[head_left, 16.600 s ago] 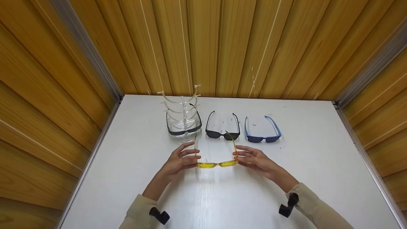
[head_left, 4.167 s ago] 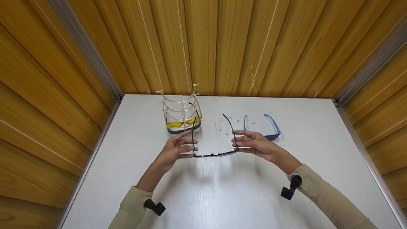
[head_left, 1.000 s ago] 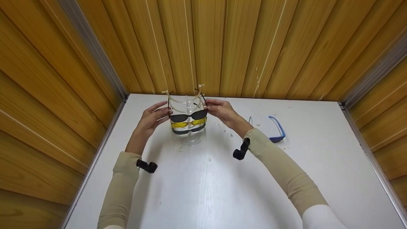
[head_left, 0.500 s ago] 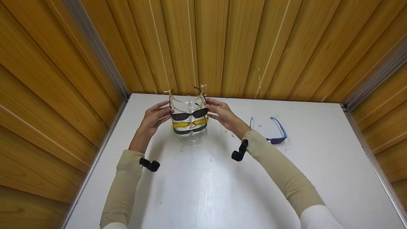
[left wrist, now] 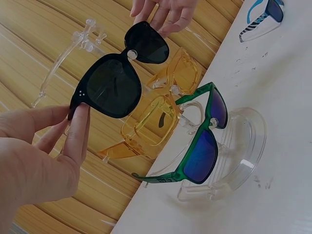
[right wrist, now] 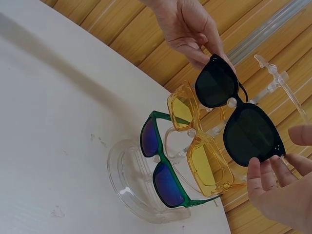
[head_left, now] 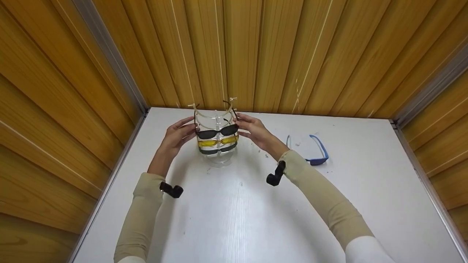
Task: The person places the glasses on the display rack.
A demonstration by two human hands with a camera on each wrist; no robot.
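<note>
Black sunglasses (head_left: 207, 134) sit across the front of a clear, tiered display stand (head_left: 218, 160), nose bridge at its central post. My left hand (head_left: 173, 138) pinches their left temple near the hinge; in the left wrist view its fingertips (left wrist: 78, 129) are at the frame's corner. On the other side my right hand (head_left: 257, 132) holds the right temple, its fingers (right wrist: 268, 178) beside the dark lens. Just below hang yellow glasses (right wrist: 207, 161) with clear amber frames. Lowest are green-framed sunglasses (left wrist: 200, 153) with blue mirrored lenses.
Blue sunglasses (head_left: 319, 160) stand with temples spread on the white table (head_left: 237, 215), partly behind my right forearm. The stand's upper tier (head_left: 214, 116) rises above the black pair. Wood-look panel walls (head_left: 278, 54) enclose the back and sides.
Earliest, both hands held the yellow glasses; later these were on the stand and the hands held the black sunglasses before it. The black pair then moved onto the stand; the last second shows little motion.
</note>
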